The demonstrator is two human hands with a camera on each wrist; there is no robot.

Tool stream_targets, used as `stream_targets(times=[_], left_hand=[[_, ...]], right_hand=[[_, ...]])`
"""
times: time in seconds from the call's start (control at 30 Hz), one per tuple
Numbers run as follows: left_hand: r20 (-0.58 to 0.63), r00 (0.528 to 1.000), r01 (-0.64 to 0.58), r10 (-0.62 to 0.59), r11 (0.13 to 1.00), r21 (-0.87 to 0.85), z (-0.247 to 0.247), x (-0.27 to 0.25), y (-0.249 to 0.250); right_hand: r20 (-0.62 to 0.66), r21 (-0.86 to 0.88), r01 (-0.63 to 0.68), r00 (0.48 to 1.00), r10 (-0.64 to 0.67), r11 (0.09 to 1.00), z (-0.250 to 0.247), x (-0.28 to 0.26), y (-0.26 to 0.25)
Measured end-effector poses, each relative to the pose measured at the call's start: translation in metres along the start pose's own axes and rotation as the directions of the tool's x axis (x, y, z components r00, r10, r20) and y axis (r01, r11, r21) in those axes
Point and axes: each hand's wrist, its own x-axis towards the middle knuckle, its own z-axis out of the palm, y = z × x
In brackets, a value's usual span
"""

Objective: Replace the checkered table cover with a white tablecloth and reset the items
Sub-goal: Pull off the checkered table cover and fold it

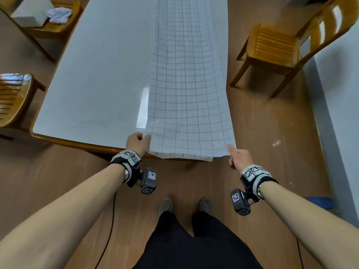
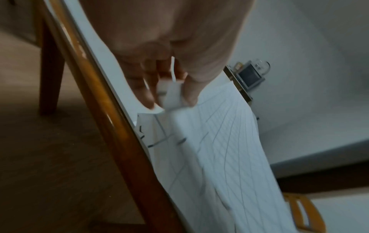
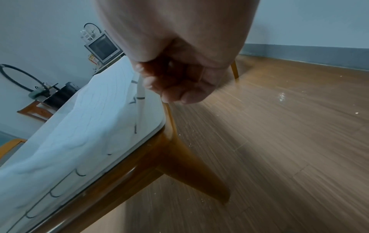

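The checkered table cover [image 1: 186,90] is folded lengthwise into a long strip along the right half of the white-topped wooden table [image 1: 93,74]. Its near end hangs just past the table's front edge. My left hand [image 1: 138,143] pinches the strip's near left corner, and the left wrist view shows the cover [image 2: 215,149] caught between thumb and fingers [image 2: 189,93]. At the near right corner my right hand [image 1: 238,158] grips the layered edge, its fingers [image 3: 175,88] curled round the cover [image 3: 75,126] in the right wrist view.
A wooden chair [image 1: 281,45] stands right of the table. At the far left another chair [image 1: 48,22] holds a white box [image 1: 31,12] and a crumpled cloth [image 1: 59,14]. A third chair [image 1: 13,100] sits at the left. My feet [image 1: 184,205] stand on wooden floor.
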Motion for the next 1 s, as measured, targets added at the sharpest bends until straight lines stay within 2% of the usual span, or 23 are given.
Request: stream_targets(times=[0.07,0.13,0.23,0.33,0.43,0.5,0.57,0.67,0.73,0.8,0.87,1.0], left_hand=[[0.016,1.000,0.012,-0.010,0.992,-0.126,-0.005,-0.001,0.010],[0.098,0.995,0.038,-0.016,0.973,-0.227,-0.008,-0.003,0.025],[0.247,0.969,0.131,-0.025,0.896,-0.425,-0.011,-0.006,0.059],[0.340,0.939,0.133,0.058,0.848,-0.512,-0.012,-0.020,0.111],[0.406,0.899,0.101,0.164,0.825,-0.557,-0.014,-0.034,0.159],[0.433,0.875,0.089,0.217,0.807,-0.584,-0.015,-0.043,0.184],[0.449,0.856,0.093,0.258,0.777,-0.623,-0.021,-0.052,0.207],[0.430,0.843,0.046,0.322,0.755,-0.654,-0.033,-0.055,0.228],[0.407,0.842,-0.006,0.353,0.762,-0.648,-0.040,-0.052,0.228],[0.385,0.852,-0.033,0.355,0.770,-0.637,-0.044,-0.046,0.217],[0.342,0.886,-0.028,0.311,0.775,-0.632,-0.044,-0.040,0.196],[0.281,0.946,0.055,0.162,0.774,-0.631,-0.045,-0.025,0.130]], right_hand=[[0.005,-0.118,0.011,1.000,-0.010,0.993,-0.004,-0.001,-0.004],[-0.025,-0.268,0.031,0.999,-0.039,0.963,-0.010,-0.006,-0.014],[-0.045,-0.236,0.122,0.990,-0.137,0.964,-0.015,-0.022,-0.044],[0.103,-0.143,0.318,0.947,-0.305,0.937,-0.011,-0.044,-0.077],[0.207,-0.242,0.462,0.884,-0.419,0.853,0.000,-0.061,-0.105],[0.168,-0.402,0.492,0.869,-0.465,0.773,0.008,-0.065,-0.120],[0.054,-0.519,0.444,0.870,-0.490,0.731,0.008,-0.064,-0.130],[-0.145,-0.487,0.365,0.862,-0.486,0.793,-0.010,-0.062,-0.140],[-0.237,-0.425,0.332,0.857,-0.458,0.842,-0.027,-0.060,-0.137],[-0.259,-0.387,0.342,0.851,-0.457,0.856,-0.039,-0.058,-0.130],[-0.224,-0.394,0.378,0.845,-0.486,0.838,-0.043,-0.058,-0.119],[-0.095,-0.432,0.427,0.854,-0.511,0.794,-0.029,-0.065,-0.105]])
